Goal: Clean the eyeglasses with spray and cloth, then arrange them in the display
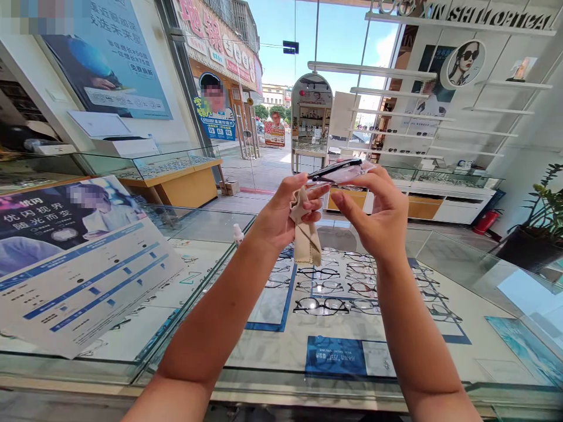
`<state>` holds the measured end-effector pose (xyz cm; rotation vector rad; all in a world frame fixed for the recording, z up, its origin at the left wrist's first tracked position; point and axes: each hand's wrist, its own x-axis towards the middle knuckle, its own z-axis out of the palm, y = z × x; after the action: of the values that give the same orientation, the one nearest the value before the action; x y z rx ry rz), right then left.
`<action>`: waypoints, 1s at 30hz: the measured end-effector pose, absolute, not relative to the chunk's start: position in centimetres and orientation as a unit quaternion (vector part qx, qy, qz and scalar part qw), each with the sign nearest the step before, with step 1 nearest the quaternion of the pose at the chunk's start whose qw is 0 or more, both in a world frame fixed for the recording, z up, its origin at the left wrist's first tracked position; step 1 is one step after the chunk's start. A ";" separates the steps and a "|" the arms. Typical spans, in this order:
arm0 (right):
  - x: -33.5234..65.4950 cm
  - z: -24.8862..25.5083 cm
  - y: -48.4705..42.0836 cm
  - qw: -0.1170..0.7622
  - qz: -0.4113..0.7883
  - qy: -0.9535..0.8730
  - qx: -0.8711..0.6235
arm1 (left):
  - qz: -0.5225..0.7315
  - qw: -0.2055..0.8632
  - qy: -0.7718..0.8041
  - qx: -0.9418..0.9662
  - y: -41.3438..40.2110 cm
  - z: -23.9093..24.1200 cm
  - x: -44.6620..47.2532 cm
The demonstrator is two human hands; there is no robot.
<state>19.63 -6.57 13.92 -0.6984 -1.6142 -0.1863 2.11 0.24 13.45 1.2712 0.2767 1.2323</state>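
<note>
A pair of black-framed eyeglasses (336,170) is held up above the glass counter, seen nearly edge-on. My left hand (281,215) pinches its left end and also keeps a beige cleaning cloth (307,245) tucked in the curled fingers, with the zigzag edge hanging down. At the other end, the fingers of my right hand (385,214) hold the eyeglasses, while the thumb is bent below, apart from the frame. Beneath the hands, rows of eyeglasses (321,306) lie inside the display case.
A glass display counter (211,375) spans the front. A small white spray bottle (238,233) stands left of my left forearm. A printed sign board (88,269) leans at the left. An arched mirror (312,123), a potted plant (536,217) and a fire extinguisher (486,223) stand farther back.
</note>
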 end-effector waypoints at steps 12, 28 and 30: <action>19.6 13.4 -6.3 0.636 -0.103 -0.705 -0.296 | 0.435 0.663 0.138 0.593 -0.3 13.4 1.7; 18.2 13.5 -8.1 0.562 -0.025 -0.774 -0.292 | 0.562 0.603 0.332 0.458 -1.4 6.5 -6.6; 17.4 13.1 -7.9 0.532 0.002 -0.795 -0.291 | 0.603 0.585 0.360 0.405 -2.0 4.3 -9.1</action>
<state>17.43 -7.89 13.12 -0.6939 -1.8969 0.0038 -9.12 -1.96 4.28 0.9454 0.8409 1.4070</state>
